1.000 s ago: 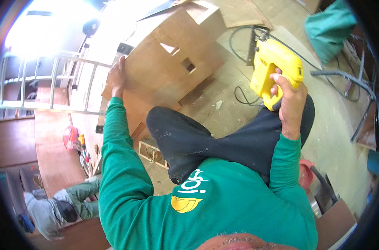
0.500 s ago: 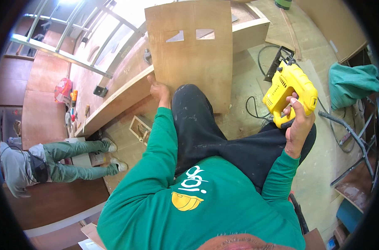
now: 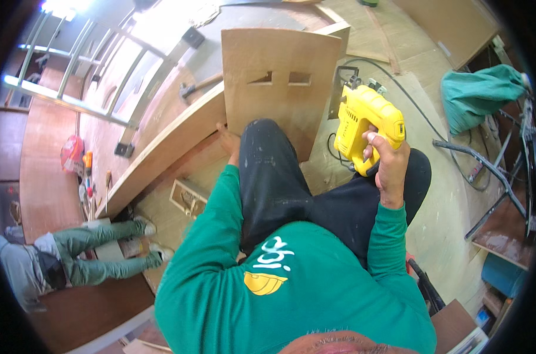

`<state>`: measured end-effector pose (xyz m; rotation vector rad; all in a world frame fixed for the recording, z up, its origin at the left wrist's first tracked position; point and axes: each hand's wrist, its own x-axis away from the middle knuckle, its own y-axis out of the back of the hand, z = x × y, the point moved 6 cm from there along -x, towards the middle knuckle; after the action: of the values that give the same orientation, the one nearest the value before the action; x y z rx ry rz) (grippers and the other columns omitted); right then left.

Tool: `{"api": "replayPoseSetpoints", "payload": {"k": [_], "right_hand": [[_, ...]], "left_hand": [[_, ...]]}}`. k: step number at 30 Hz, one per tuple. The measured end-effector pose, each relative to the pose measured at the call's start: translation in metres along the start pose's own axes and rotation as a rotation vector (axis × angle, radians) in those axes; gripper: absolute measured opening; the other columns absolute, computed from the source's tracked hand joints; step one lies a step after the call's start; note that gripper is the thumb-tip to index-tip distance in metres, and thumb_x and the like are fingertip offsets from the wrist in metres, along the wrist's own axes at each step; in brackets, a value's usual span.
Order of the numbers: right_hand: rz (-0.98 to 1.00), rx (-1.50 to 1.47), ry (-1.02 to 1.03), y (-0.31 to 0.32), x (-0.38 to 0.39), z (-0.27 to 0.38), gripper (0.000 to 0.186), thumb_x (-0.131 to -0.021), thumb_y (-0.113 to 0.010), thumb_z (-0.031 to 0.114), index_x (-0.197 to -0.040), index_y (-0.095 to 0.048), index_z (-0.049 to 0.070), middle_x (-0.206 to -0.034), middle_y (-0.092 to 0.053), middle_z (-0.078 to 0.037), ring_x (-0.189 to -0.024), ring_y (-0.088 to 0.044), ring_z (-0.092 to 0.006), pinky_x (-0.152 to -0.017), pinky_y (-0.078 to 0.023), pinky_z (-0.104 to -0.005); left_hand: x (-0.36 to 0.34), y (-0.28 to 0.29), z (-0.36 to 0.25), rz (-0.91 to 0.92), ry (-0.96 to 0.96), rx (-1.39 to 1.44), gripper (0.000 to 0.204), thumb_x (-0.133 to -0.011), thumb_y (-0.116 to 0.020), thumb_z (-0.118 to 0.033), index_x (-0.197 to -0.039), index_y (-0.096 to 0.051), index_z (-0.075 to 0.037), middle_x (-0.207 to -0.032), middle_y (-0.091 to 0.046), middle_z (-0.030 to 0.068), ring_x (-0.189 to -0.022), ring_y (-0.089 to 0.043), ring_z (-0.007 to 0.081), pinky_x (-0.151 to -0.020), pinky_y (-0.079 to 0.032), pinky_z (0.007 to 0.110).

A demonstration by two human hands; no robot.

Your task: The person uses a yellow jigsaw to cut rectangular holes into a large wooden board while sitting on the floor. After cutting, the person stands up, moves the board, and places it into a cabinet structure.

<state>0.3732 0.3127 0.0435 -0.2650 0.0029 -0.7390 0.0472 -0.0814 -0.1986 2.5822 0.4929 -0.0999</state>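
Observation:
A thin plywood panel (image 3: 279,53) stands tilted in front of my left knee, with two small cut-outs side by side, one wedge-shaped and one rectangular. My left hand (image 3: 229,143) grips its lower left edge beside the knee; the thumb shows, while the other fingers are mostly hidden. In my right hand (image 3: 390,171) is a yellow jigsaw (image 3: 371,112), the fingers wrapped round its handle above my right thigh. The dark front end of the saw is close to the panel's right edge, and its blade cannot be made out.
A wooden frame (image 3: 161,147) runs behind the panel, with a hammer (image 3: 188,89) on the board inside it. An aluminium ladder (image 3: 73,97) is at upper left. Another person (image 3: 97,253) stands at left. A cable (image 3: 424,106) and metal stand (image 3: 486,171) are at right.
My right hand has brought the jigsaw leftward, closer to the panel. The panel's top has come down and right in the picture. The view has also shifted, showing the hammer more fully.

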Motion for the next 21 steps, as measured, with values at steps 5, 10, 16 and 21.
{"api": "replayPoseSetpoints", "payload": {"k": [5,10,16,21], "right_hand": [[-0.029,0.016,0.051,0.001,0.000,0.010,0.023,-0.092,-0.073,0.007,-0.112,-0.075,-0.005,-0.095,-0.075,-0.008,-0.067,-0.064,-0.0119,-0.064,-0.051,-0.0281],[-0.108,0.088,0.044,0.021,0.005,0.007,0.021,-0.093,-0.073,0.008,-0.109,-0.075,-0.005,-0.086,-0.073,-0.005,-0.065,-0.064,-0.0111,-0.063,-0.050,-0.0281],[-0.099,0.058,-0.014,0.024,0.011,0.004,0.019,-0.093,-0.074,0.007,-0.108,-0.074,-0.004,-0.083,-0.071,-0.004,-0.065,-0.063,-0.0102,-0.063,-0.050,-0.0269],[-0.058,0.039,0.001,0.024,0.013,0.009,0.027,-0.091,-0.074,0.008,-0.114,-0.074,-0.005,-0.094,-0.075,-0.009,-0.067,-0.064,-0.0123,-0.065,-0.051,-0.0287]], "left_hand": [[0.008,0.005,0.013,-0.227,-0.217,0.010,0.062,-0.114,-0.046,-0.049,-0.120,-0.064,0.010,-0.118,-0.066,0.0347,-0.112,-0.058,0.0486,-0.099,-0.044,0.057],[0.003,0.023,-0.150,-0.224,-0.657,-0.102,0.041,-0.106,-0.065,-0.023,-0.135,-0.053,0.004,-0.125,-0.055,0.0249,-0.129,-0.046,0.0435,-0.114,-0.033,0.055],[-0.040,-0.096,-0.384,0.311,-1.477,-0.593,0.072,-0.099,-0.063,-0.068,-0.136,-0.066,-0.006,-0.127,-0.070,0.0232,-0.126,-0.064,0.0373,-0.107,-0.047,0.053],[-0.068,-0.151,-0.365,0.737,-1.154,-1.077,0.085,-0.100,-0.041,-0.084,-0.127,-0.073,-0.010,-0.099,-0.079,0.0211,-0.094,-0.078,0.0399,-0.086,-0.060,0.055]]}}
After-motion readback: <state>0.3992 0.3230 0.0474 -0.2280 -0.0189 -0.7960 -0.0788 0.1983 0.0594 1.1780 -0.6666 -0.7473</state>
